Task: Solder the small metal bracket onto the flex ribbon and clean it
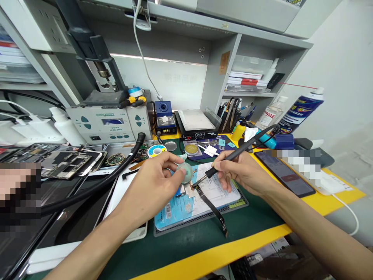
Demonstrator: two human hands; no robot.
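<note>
My left hand pinches a small round pale-green spool just above a blue and white sheet on the green bench mat. My right hand grips a black soldering iron like a pen. Its tip points down and left, close under the spool, at a small part at the top end of a black flex cable that lies across the sheet. The iron's cord runs back toward the right.
A grey rework station and its black hose stand at the left, with opened phones beside them. A blue soldering station, a hot plate, a tool holder, a spray can and a phone line the back and right.
</note>
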